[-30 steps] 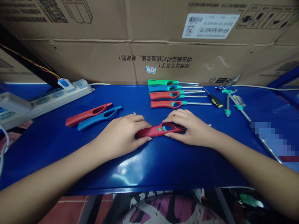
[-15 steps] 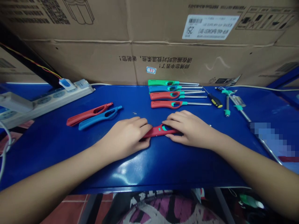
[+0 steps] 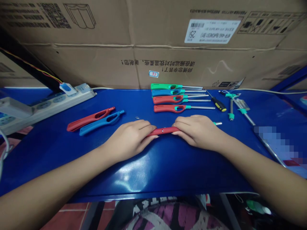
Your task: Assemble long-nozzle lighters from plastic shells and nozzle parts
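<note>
A red long-nosed lighter [image 3: 162, 131] is held level between both hands, its narrow edge facing up. My left hand [image 3: 134, 136] wraps its left end, and my right hand [image 3: 196, 131] pinches its right part. Past the right wrist a teal collar and a short metal tube tip [image 3: 218, 123] stick out. Just behind the left hand lie a few tiny screws [image 3: 137, 118]. To the left rest a red lighter casing [image 3: 91, 119] and a blue lighter casing [image 3: 102, 123], both without metal tubes.
Behind the hands, several lighters in green [image 3: 165, 86], blue and red [image 3: 168, 109] lie in a row. A screwdriver [image 3: 219, 104] is beside them, then loose teal-ended lighter parts [image 3: 231, 108]. A power strip [image 3: 57, 103] sits at the left; a large cardboard box [image 3: 96, 70] stands at the back.
Both hands have rolled the red lighter so its narrow edge now faces up and its trigger opening no longer shows. My right hand has shifted slightly right, and the metal tube tip shows more.
</note>
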A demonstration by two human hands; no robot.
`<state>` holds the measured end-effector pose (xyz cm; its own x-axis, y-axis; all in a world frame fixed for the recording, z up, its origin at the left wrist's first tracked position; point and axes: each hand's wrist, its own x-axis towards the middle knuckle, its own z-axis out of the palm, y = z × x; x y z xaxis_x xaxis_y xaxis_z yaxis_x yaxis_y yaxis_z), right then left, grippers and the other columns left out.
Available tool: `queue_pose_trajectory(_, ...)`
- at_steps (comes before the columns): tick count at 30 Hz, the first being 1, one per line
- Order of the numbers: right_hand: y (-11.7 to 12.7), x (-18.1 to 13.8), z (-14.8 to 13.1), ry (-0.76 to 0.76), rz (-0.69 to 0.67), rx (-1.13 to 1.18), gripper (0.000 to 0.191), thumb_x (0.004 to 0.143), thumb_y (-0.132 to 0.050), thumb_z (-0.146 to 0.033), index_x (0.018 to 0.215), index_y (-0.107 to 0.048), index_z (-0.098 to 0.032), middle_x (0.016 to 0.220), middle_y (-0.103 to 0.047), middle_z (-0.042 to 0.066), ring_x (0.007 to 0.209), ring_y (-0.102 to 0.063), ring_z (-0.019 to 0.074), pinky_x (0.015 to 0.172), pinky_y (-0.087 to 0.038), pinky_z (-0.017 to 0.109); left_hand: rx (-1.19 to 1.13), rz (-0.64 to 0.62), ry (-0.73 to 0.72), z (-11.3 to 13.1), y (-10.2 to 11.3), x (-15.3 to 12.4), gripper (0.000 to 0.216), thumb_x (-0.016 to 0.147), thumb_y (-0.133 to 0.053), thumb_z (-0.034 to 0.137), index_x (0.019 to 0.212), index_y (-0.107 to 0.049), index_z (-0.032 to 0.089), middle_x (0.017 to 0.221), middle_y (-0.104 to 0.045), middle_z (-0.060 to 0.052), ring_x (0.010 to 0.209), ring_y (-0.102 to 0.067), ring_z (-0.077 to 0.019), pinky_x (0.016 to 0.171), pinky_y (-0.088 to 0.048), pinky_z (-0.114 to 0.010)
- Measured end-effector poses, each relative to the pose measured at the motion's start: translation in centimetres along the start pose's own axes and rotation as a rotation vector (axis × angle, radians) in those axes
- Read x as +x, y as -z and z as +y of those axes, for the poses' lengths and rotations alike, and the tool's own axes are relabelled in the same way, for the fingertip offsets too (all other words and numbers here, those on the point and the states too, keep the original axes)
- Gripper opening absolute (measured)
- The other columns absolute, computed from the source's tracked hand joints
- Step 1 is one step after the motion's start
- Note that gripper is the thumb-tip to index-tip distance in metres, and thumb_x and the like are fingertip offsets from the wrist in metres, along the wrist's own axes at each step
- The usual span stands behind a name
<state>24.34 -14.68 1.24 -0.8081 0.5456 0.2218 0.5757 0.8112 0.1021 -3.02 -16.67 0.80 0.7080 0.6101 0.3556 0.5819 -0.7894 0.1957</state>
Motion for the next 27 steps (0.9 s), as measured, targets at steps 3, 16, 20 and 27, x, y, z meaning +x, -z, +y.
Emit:
queue_pose_trajectory(3,0.3,0.0,0.3,-0.068,-0.007,0.010,0.036,0.106,-0.040,-0.037,0.102,-0.068,-0.015,0.095,-0.071,0.006,0.076,-0.066,0.0195,0.063,-0.039,0.032,-0.142,0.132,0.030,-0.6,0.0,0.2,0.027,0.096,-0.066,0.035,0.110,-0.071,0.013,0.098,-0.075,-0.008,0.087,-0.071,-0.0191,0.079,-0.057,-0.029)
queue_pose_trajectory(16,1.2,-0.4,1.0,-0.080,0.079,0.028,0.028,0.104,-0.048,-0.035,0.104,-0.068,-0.016,0.097,-0.076,0.006,0.085,-0.071,0.0223,0.070,-0.047,0.032,-0.169,0.239,-0.013,-0.8,0.1,0.2,0.022,0.094,-0.069,0.026,0.110,-0.071,0.011,0.098,-0.076,-0.009,0.089,-0.072,-0.0179,0.084,-0.056,-0.027)
queue_pose_trajectory(20,1.1,-0.5,1.2,-0.120,0.145,0.038,0.026,0.101,-0.056,-0.038,0.101,-0.069,-0.017,0.093,-0.078,0.005,0.083,-0.073,0.0229,0.071,-0.049,0.032,-0.184,0.267,0.016,-1.2,-0.3,0.2,0.024,0.094,-0.070,0.027,0.112,-0.070,0.012,0.103,-0.076,-0.010,0.092,-0.072,-0.0180,0.085,-0.056,-0.027)
queue_pose_trajectory(27,1.3,-0.6,0.7,-0.117,0.217,0.031,0.029,0.102,-0.053,-0.040,0.097,-0.072,-0.018,0.091,-0.079,0.006,0.079,-0.073,0.0216,0.069,-0.047,0.032,-0.177,0.269,0.052,-0.9,-0.1,0.1,0.019,0.097,-0.065,0.025,0.112,-0.069,0.014,0.103,-0.076,-0.007,0.092,-0.071,-0.0171,0.087,-0.056,-0.028)
